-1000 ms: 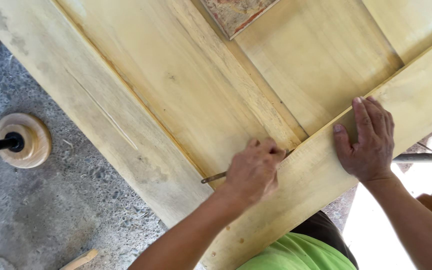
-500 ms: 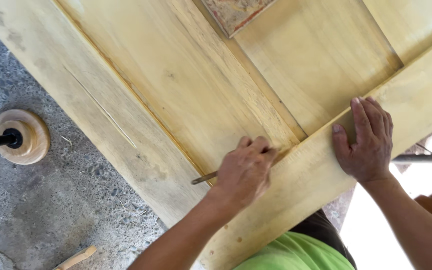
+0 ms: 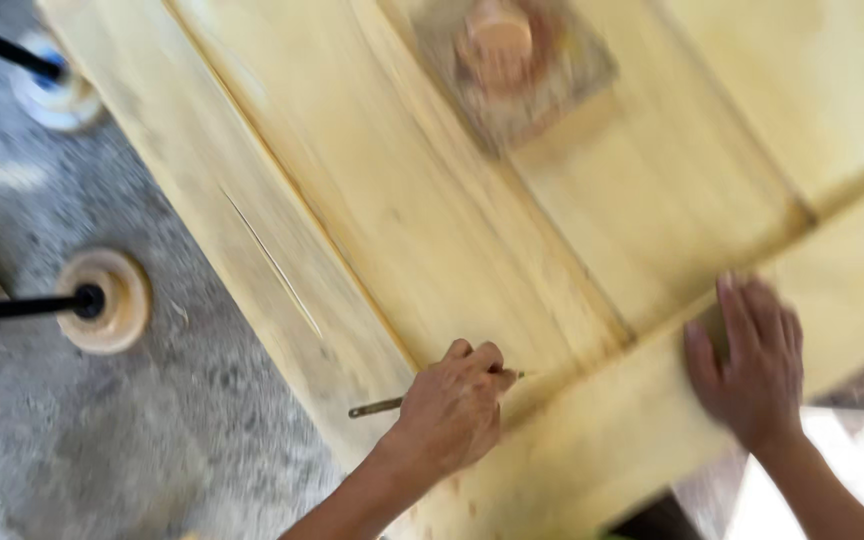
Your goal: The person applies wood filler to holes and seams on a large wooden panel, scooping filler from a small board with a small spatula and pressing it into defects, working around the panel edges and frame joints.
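At the far left, on the grey concrete floor (image 3: 152, 440), a round wooden disc (image 3: 104, 300) lies with a dark rod (image 3: 12, 308) running into its centre from the left edge. A second pale disc (image 3: 57, 92) with another dark rod sits near the top left corner, too blurred to make out well. Right of these, a large yellowish wooden door (image 3: 372, 200) slants across the whole view; its far ends are cut off by the frame. The left hand (image 3: 449, 412) rests on the door's lower rail, its fingers (image 3: 477, 356) closed around a thin metal tool (image 3: 376, 407). The tool's dark shaft sticks out to the left of the fist and its tip shows just right of it, near the groove where panel meets rail; the middle is hidden inside the hand. Up at the top centre a square sanding block (image 3: 512, 65) with a round knob lies on a panel, smeared by motion. Further right, the right hand (image 3: 747, 365) lies flat on the rail, fingers spread and holding nothing. Its forearm runs off the bottom right corner.
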### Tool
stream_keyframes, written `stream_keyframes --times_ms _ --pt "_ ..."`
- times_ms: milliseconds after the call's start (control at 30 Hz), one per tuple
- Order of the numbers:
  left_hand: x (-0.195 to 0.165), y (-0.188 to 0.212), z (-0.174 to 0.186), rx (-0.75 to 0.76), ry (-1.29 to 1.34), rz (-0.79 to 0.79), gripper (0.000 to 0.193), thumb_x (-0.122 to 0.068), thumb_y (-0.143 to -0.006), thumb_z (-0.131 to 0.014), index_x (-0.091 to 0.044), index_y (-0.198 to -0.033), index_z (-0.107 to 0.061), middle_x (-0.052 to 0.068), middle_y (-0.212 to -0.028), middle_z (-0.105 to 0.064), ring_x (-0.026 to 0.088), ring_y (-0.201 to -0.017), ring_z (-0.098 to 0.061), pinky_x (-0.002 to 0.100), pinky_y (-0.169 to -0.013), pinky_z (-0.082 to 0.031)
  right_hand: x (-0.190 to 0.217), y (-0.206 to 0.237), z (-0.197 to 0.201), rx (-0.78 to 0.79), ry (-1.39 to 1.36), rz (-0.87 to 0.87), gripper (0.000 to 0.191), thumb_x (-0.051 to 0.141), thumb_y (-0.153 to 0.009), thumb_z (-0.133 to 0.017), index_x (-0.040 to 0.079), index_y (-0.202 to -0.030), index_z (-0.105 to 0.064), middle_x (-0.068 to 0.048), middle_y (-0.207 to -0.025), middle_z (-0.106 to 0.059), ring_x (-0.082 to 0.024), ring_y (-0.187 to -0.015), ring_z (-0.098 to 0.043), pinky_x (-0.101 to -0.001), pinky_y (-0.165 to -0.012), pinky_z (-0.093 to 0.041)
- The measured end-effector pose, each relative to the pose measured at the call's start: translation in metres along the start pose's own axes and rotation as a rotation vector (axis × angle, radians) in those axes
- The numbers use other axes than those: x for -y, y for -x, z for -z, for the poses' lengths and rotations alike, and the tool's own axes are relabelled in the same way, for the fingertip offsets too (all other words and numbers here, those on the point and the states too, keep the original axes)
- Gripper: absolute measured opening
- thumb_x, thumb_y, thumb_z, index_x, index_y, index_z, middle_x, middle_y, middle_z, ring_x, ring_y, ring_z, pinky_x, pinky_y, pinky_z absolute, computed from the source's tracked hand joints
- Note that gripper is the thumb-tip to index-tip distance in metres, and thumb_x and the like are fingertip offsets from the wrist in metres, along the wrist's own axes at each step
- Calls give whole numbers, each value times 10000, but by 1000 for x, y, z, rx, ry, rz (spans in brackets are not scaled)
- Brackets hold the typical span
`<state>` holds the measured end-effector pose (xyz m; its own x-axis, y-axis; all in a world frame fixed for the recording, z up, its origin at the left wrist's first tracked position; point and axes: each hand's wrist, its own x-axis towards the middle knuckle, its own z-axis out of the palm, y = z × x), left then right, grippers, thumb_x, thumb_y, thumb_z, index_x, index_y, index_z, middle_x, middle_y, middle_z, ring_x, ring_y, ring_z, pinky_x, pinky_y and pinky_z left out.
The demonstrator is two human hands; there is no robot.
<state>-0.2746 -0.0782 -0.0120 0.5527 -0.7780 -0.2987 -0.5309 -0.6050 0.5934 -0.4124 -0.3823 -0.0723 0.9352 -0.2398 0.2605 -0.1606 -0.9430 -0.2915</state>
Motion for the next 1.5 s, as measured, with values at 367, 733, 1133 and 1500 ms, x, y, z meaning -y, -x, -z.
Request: stream_keyframes --times_ms 367,733,1133,1500 --pt "79 -191 83 -686 -171 65 320 -57 -835 -688 -156 -1127 -774 7 -1067 -649 279 -985 -607 386 -797 -577 -8 7 -11 -19 -6 -57 548 260 -949 -646 4 -1428 -581 -168 -1451 -598 -350 -1447 -525 -486 -1187 -407" --pt "89 -223 92 -569 -315 118 360 -25 -831 -688 -182 -1148 -759 -19 -1154 -645 259 -1088 -605 357 -869 -590 -9 9 -13 -4 -10 -78 539 265 -944 -656 7 -1413 -593 -163 -1442 -608 -337 -1448 -527 -494 -1216 -409" --pt "79 -190 93 -456 60 35 334 -45 -898 -615 -206 -1117 -810 39 -1199 -694 293 -1105 -651 427 -936 -535 1 -2 -1 -3 3 -42 513 237 -949 -668 -23 -1388 -614 -186 -1433 -603 -364 -1418 -540 -497 -1203 -419" --pt "-17 -34 -47 -183 315 13 330 -56 -844 -674 -162 -1137 -781 76 -1113 -704 310 -1029 -652 423 -855 -573 1 -1 4 21 -22 -16 463 185 -987 -690 -39 -1386 -622 -217 -1440 -585 -402 -1408 -540 -525 -1201 -427"
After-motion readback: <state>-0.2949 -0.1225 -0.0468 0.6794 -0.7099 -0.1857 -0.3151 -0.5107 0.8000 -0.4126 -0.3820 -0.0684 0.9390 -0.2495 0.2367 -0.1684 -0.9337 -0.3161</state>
